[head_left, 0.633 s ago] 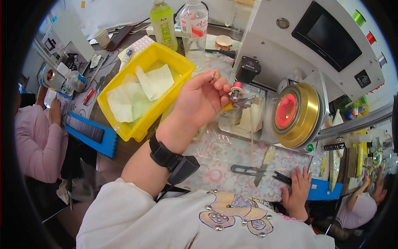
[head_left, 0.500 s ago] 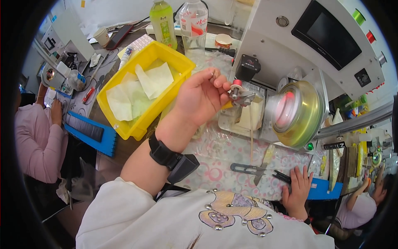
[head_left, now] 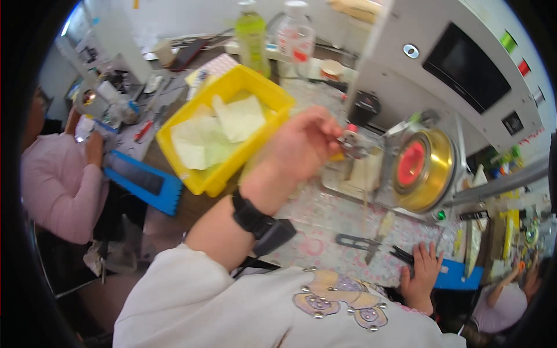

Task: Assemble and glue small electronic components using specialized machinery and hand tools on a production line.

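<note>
My left hand (head_left: 307,139) is raised beside the yellow bin, its fingers curled in beside a small metal fitting (head_left: 355,146) with a red knob on the machine. Blur hides whatever its fingertips may pinch. A gold spool-like wheel (head_left: 438,174) with a red centre stands right of that fitting. My right hand (head_left: 422,275) lies flat on the patterned table cover, fingers apart, beside a black tool (head_left: 401,254) whose kind I cannot make out. To its left are dark grey thread snips (head_left: 353,241) and a pale-handled knife (head_left: 380,235).
A yellow bin (head_left: 232,172) holds white paper sheets. Behind it stand a green drink bottle (head_left: 251,40) and a clear bottle (head_left: 295,43). The white machine (head_left: 400,75) with a dark screen rises at right. Co-workers sit at far left and far right.
The whole view has shifted, so most things appear farther right, and it is blurrier. The wheel's centre looks deeper red and its rim more solid gold. My left hand stays by the fitting.
</note>
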Action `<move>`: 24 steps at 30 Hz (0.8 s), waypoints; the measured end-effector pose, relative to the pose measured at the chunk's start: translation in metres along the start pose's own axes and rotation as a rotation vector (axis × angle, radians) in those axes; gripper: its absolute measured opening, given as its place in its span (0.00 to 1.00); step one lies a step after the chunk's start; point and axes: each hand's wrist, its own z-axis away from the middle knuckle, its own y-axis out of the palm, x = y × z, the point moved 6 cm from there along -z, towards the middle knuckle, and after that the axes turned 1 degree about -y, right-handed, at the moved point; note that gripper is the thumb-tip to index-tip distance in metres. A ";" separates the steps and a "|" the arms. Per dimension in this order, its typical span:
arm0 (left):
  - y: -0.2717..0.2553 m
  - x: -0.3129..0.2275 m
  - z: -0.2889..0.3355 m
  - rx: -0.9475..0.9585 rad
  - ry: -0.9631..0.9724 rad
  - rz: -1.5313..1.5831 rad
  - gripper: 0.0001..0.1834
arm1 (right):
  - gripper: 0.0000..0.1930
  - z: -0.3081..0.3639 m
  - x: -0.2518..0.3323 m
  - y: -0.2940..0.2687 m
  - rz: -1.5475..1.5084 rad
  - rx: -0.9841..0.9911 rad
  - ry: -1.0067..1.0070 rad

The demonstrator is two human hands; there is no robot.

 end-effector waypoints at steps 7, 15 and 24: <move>-0.018 0.032 -0.018 0.072 -0.024 0.055 0.11 | 0.23 0.005 0.010 -0.016 0.247 -0.022 -0.126; -0.008 0.032 -0.010 -0.036 -0.069 0.015 0.07 | 0.28 0.009 -0.015 0.005 0.055 0.110 0.054; -0.008 0.007 -0.001 0.015 0.003 0.032 0.07 | 0.27 0.007 -0.006 0.007 -0.038 -0.035 0.008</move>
